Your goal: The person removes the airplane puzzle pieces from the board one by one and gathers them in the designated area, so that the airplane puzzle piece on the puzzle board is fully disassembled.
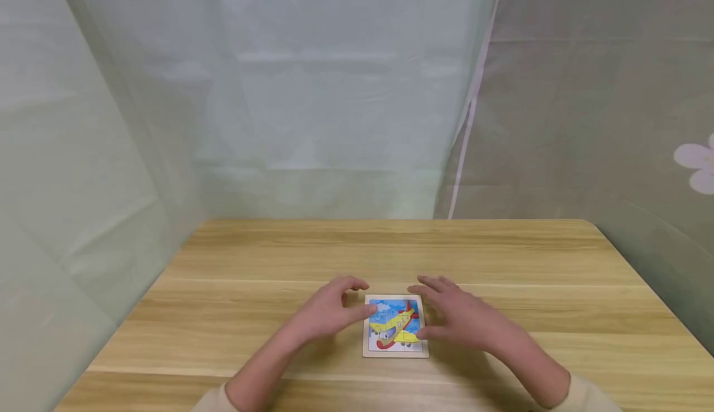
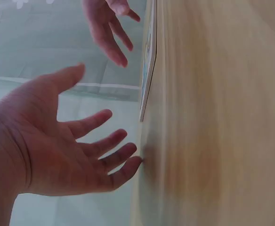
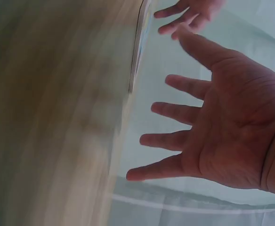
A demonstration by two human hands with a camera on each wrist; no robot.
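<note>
A square jigsaw puzzle (image 1: 393,325) in a pale wooden frame lies flat on the table, its picture a yellow airplane with red parts on blue sky. To its left is my left hand (image 1: 329,310), thumb overlapping the frame's left edge in the head view. On the other side, my right hand (image 1: 463,316) has its thumb over the right edge. Both palms are empty. In the left wrist view the fingers of the left hand (image 2: 67,136) are spread and slightly bent. Those of the right hand (image 3: 222,122) are spread nearly straight in the right wrist view.
The wood-grain table (image 1: 268,251) reaches back to a pale cloth curtain (image 1: 334,90). A darker curtain (image 1: 558,102) with a flower print hangs at the right. Another pale cloth (image 1: 83,183) hangs along the left.
</note>
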